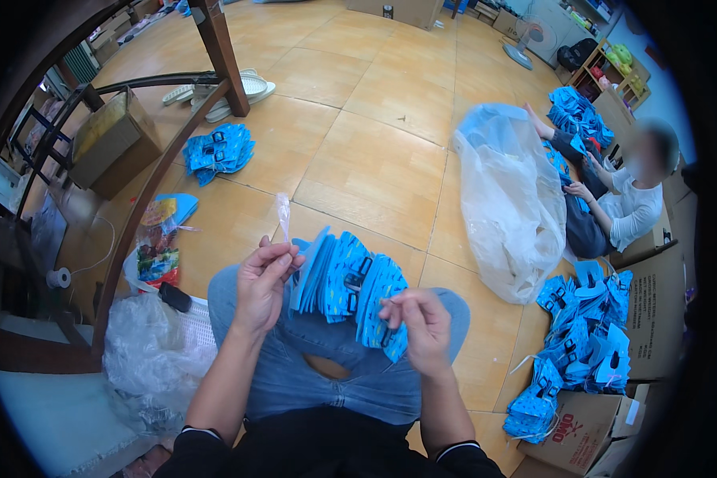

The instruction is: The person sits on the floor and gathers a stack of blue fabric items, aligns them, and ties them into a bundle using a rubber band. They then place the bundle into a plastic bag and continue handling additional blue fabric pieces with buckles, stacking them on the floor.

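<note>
Resting across the person's lap [287, 382], between the two hands, a fanned stack of blue pieces [338, 279] leans in loose groups, with dark buckle-like shapes on its faces. Each piece looks thin and light, fairly stiff but easily bent, perhaps a little slick; squeezing the whole stack from both ends would likely hold it better than grabbing single edges. The left hand [267, 271] pinches a clear plastic strip [284, 213] that stands above its fingertips. The right hand [418, 323] has its thumb and fingers pressed together by the stack's near end; whether something thin lies between them, I cannot tell. Beneath is a tan tiled floor [374, 167]. To the right lie a big clear bag [510, 223], a pile of blue pieces [585, 334] and a seated co-worker [633, 203]; a fan [526, 41] stands farther off.
</note>
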A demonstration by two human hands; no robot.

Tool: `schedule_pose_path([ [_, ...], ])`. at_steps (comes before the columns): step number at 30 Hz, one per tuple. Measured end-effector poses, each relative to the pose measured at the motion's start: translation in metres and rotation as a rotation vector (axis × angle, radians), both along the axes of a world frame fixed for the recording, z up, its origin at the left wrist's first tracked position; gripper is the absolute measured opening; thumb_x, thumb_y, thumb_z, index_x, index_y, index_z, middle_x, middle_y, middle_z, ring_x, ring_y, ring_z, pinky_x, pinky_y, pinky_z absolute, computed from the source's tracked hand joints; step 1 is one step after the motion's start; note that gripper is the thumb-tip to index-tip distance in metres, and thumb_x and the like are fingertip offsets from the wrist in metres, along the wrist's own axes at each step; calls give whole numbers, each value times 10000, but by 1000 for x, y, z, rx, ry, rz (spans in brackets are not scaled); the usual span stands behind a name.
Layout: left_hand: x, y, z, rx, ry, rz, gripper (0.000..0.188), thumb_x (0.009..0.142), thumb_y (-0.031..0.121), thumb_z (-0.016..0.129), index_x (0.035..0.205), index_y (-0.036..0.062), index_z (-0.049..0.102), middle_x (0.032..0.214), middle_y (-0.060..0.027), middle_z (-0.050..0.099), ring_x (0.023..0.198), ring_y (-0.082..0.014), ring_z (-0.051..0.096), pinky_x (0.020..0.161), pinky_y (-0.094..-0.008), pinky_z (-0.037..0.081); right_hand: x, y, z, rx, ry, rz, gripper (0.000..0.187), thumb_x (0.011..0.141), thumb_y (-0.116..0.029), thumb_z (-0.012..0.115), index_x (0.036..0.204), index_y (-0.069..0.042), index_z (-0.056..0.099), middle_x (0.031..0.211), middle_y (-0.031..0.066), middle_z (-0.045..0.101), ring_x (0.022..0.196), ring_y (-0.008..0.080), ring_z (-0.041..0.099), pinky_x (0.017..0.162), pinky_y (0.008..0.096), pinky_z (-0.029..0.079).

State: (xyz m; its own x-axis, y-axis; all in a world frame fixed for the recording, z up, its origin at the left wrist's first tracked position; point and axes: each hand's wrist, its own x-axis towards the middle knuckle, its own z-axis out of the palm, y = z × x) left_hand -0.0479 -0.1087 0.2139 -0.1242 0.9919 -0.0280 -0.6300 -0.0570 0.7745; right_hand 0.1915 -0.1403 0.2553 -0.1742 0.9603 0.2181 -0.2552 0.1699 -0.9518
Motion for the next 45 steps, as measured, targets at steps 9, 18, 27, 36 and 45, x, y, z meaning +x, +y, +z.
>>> schedule_pose_path([
  [9,-22,-9,31,154,-256,-4,196,916,-6,539,1076,47,639,1026,-112,669,874,-179,656,875,-330,518,35,7,23,140,283,-79,187,1021,-187,404,1028,-46,527,593,-10,407,601,125,483,697,326,462],
  [18,-16,-31,32,83,-296,-81,199,914,2,548,1077,78,634,988,-71,658,846,-152,621,845,-345,531,54,-1,28,63,410,-20,201,1028,-214,381,1022,-73,524,562,-40,348,537,96,394,629,303,411],
  [27,-23,-76,30,48,-312,-173,190,869,-43,573,1017,32,664,975,-118,657,778,-193,624,782,-379,513,34,-35,3,-266,887,316,222,1038,-241,339,1074,-108,514,590,-49,352,536,65,335,577,239,369],
  [36,-58,-86,-11,-420,399,38,194,886,15,600,1069,-31,648,991,-111,673,715,-87,588,655,-212,489,-13,-26,-19,-460,1422,760,197,1026,-252,381,1001,-87,486,585,-31,421,494,47,381,391,160,303],
  [45,-21,-103,-26,-363,54,7,437,863,232,687,1182,-39,563,1033,-107,662,862,-152,660,775,-263,554,-25,-1,-37,-191,1630,1098,250,1019,-272,419,903,-76,523,551,-40,502,460,30,445,354,148,292],
])
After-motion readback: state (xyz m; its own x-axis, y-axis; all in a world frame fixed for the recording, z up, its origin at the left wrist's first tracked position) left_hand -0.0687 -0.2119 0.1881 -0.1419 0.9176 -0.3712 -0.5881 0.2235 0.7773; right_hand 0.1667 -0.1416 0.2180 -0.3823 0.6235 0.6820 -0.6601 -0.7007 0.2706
